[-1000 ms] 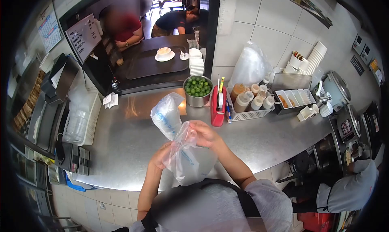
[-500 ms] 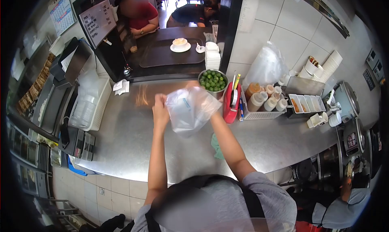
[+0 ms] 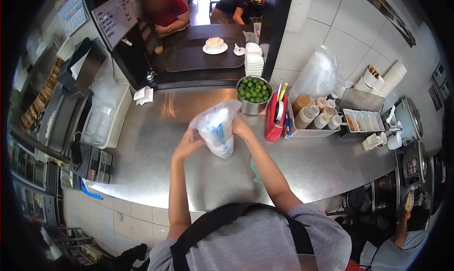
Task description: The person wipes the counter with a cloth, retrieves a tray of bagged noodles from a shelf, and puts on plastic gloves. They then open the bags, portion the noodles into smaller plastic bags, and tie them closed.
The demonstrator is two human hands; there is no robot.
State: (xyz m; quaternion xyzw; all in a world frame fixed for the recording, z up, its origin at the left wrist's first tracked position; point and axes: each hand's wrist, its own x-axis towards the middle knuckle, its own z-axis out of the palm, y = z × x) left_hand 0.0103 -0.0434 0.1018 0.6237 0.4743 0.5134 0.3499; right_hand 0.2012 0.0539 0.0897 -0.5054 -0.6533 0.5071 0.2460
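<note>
Both my hands hold a clear plastic bag point(image 3: 216, 128) with blue print over the steel counter point(image 3: 156, 148). My left hand point(image 3: 189, 143) grips its left side from below. My right hand point(image 3: 242, 127) grips its right side, near the top. The bag hangs a little above the counter, bunched between the hands. A steel bowl of green limes point(image 3: 253, 90) stands just behind the bag, and a red tape dispenser point(image 3: 275, 117) stands to its right.
A white basket of sauce bottles point(image 3: 312, 117) and a condiment tray point(image 3: 362, 121) sit to the right. A serving hatch behind holds a brown tray point(image 3: 189, 60) with a cup on a saucer point(image 3: 215, 45); a person in red stands there. A green cloth point(image 3: 256, 171) lies near my right arm. A co-worker crouches at the lower right.
The bag came down from a wide spread in front of the limes and is now bunched narrower between my hands. My left hand dropped lower and my right hand came into view.
</note>
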